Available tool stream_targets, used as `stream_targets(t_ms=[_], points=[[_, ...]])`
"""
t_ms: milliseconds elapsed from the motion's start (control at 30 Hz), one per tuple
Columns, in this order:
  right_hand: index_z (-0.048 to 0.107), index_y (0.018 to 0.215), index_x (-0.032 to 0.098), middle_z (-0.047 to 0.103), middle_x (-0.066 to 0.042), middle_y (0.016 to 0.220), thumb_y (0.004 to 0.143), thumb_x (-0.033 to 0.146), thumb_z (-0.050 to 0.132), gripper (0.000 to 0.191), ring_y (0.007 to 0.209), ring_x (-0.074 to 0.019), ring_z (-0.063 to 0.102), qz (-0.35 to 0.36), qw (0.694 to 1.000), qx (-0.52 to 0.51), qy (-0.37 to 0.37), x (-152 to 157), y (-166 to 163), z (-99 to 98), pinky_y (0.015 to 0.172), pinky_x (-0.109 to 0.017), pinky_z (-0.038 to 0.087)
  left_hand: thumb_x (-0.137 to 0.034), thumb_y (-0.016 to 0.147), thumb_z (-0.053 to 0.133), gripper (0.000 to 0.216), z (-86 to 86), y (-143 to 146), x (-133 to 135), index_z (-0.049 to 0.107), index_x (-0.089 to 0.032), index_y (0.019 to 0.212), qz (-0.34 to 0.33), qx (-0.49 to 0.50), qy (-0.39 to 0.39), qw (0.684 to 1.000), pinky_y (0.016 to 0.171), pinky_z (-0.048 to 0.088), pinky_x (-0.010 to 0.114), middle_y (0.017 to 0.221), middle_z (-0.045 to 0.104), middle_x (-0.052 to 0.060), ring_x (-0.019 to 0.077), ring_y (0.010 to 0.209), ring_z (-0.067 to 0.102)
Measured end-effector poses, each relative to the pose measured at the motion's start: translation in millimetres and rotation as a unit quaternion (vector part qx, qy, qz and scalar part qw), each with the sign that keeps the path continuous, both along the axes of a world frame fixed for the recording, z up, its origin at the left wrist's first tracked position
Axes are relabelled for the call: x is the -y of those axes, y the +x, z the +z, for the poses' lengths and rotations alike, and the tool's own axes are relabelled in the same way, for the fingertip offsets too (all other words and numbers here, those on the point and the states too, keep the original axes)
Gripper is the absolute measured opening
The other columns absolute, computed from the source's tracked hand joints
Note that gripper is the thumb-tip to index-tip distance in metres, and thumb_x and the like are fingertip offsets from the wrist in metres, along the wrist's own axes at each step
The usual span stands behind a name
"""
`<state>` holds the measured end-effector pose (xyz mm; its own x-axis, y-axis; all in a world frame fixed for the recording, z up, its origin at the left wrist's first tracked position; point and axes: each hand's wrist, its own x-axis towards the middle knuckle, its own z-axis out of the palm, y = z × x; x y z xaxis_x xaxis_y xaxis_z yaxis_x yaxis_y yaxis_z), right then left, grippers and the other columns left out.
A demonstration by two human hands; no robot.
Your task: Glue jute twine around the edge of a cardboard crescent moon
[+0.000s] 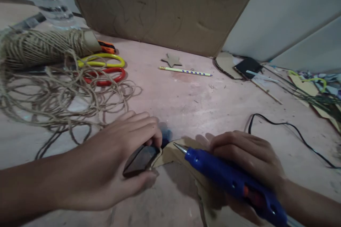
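Observation:
My left hand is closed around a small dark flat piece and presses it against the edge of a cardboard cut-out lying on the pink table. My right hand grips a blue hot glue gun. Its metal nozzle points left, toward the spot where the dark piece meets the cardboard. The gun's black cord trails off to the right.
A spool of jute twine with loose loops lies at the left beside yellow scissors and red scissors. A pencil and cardboard star lie mid-table. A large cardboard sheet stands behind. Scraps clutter the right.

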<state>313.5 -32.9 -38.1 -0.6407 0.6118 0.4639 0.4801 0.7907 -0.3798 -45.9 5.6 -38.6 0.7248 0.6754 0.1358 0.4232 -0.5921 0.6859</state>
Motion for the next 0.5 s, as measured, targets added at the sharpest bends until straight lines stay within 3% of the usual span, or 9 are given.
stream_targets(t_ms=[233, 400, 500], points=[[0.069, 0.121, 0.022, 0.082, -0.006, 0.098, 0.135, 0.040, 0.035, 0.041, 0.074, -0.0206, 0.079, 0.008, 0.999, 0.040, 0.036, 4.7, -10.1, 1.2, 0.064, -0.039, 0.061, -0.029, 0.108, 0.080, 0.016, 1.9, 1.2, -3.9, 0.067, -0.029, 0.116, -0.005, 0.000, -0.026, 1.000, 0.087, 0.057, 0.036, 0.120, 0.081, 0.002, 0.0256, 0.105, 0.070], [0.067, 0.121, 0.022, 0.081, -0.005, 0.096, 0.136, 0.045, 0.029, 0.047, 0.072, -0.0204, 0.075, 0.028, 0.997, 0.058, 0.038, 0.9, -11.0, 2.0, 0.062, -0.040, 0.057, -0.027, 0.106, 0.082, 0.017, 2.8, -0.7, -4.2, 0.066, -0.029, 0.113, -0.009, 0.011, -0.027, 1.000, 0.081, 0.053, 0.036, 0.108, 0.080, -0.001, 0.0244, 0.096, 0.069], [0.066, 0.123, 0.023, 0.082, -0.005, 0.096, 0.132, 0.047, 0.043, 0.035, 0.073, -0.0220, 0.077, 0.049, 0.996, 0.066, 0.027, -0.3, -11.0, 1.7, 0.061, -0.041, 0.056, -0.027, 0.107, 0.080, 0.016, 2.1, -1.7, -3.7, 0.065, -0.029, 0.113, -0.018, 0.018, -0.024, 0.999, 0.078, 0.051, 0.037, 0.101, 0.078, -0.001, 0.0239, 0.090, 0.069]])
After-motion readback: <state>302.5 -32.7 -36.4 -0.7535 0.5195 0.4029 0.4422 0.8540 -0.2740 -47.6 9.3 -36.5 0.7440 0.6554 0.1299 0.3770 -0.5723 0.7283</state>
